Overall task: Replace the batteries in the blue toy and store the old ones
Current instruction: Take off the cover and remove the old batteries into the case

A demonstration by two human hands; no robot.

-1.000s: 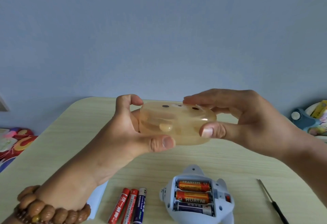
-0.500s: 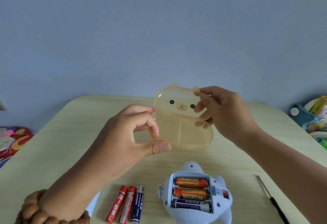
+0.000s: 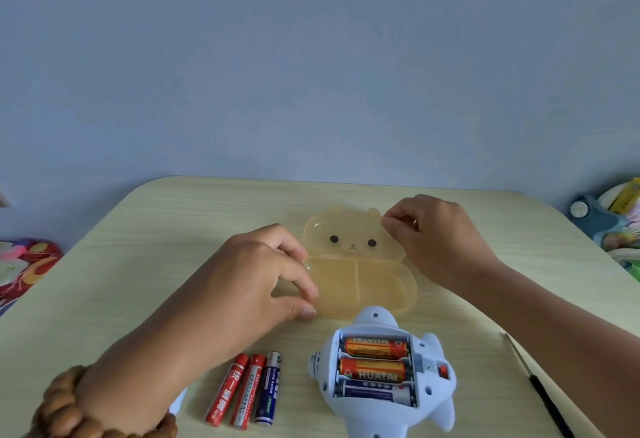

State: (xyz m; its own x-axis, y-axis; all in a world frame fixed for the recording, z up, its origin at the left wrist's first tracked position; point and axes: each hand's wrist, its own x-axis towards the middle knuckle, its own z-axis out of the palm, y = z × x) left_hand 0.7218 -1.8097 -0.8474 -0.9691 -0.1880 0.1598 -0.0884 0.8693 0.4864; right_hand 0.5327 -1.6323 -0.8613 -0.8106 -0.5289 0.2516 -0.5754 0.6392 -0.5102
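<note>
Blue toy (image 3: pixel 381 418) lies underside up near the front of the worktop (image 3: pixel 138 264). Battery bay uncovered, three seated cells (image 3: pixel 375 368): two orange, one blue-white. Three loose batteries (image 3: pixel 244 389), two red and one blue, lie side by side just left of it. Yellow translucent bear case (image 3: pixel 360 281) sits open just beyond the toy. Left hand (image 3: pixel 249 281): fingers curled round the base's left edge. Right hand (image 3: pixel 443 247): fingers pinch the lid's right corner. Screwdriver (image 3: pixel 543 392) at far right.
</note>
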